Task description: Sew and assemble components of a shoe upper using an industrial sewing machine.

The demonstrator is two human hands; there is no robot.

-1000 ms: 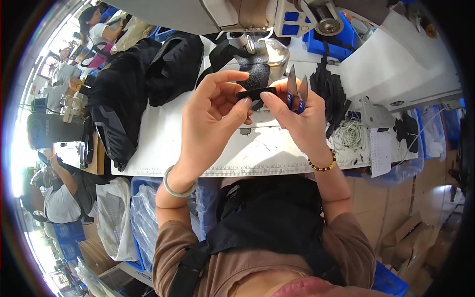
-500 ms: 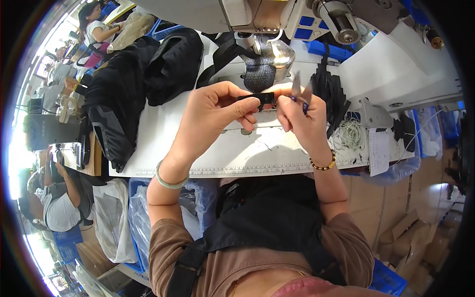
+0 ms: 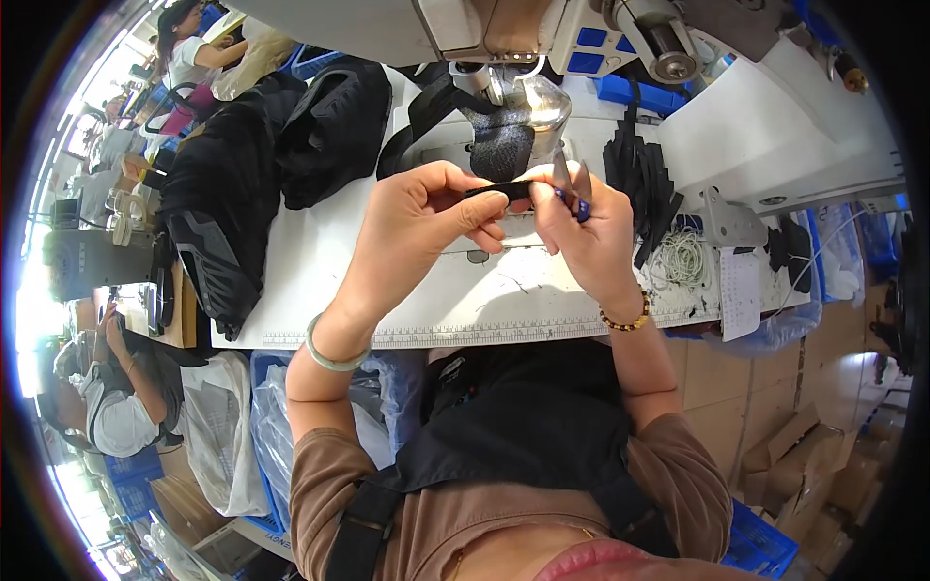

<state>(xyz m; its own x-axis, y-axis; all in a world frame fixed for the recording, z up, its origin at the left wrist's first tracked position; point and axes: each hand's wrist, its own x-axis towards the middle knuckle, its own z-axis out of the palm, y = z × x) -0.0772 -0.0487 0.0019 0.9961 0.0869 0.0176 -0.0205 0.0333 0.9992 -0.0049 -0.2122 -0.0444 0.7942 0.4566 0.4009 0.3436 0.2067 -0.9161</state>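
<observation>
Between my two hands, over the white sewing table, a short black webbing strip [image 3: 504,191] is stretched level. My left hand [image 3: 431,208] pinches its left end between thumb and forefinger. With thumb and fingertips, my right hand [image 3: 587,225] grips the other end. Tucked in that same right hand is a pair of thread snips [image 3: 570,186], blades pointing up and blue near the grip. Just beyond the strip stands the sewing machine's shiny metal arm [image 3: 542,107], with dark mesh fabric [image 3: 501,153] draped over it.
Black bags [image 3: 228,184] are piled on the table's left. Black strips [image 3: 639,174] hang in a bundle at right, near a tangle of pale thread [image 3: 681,261]. A ruler [image 3: 436,336] runs along the front edge. Other people [image 3: 121,397] work at far left.
My right hand has shifted slightly left and turned, and the snips' blades moved left with it. The strip now reaches straight between both hands.
</observation>
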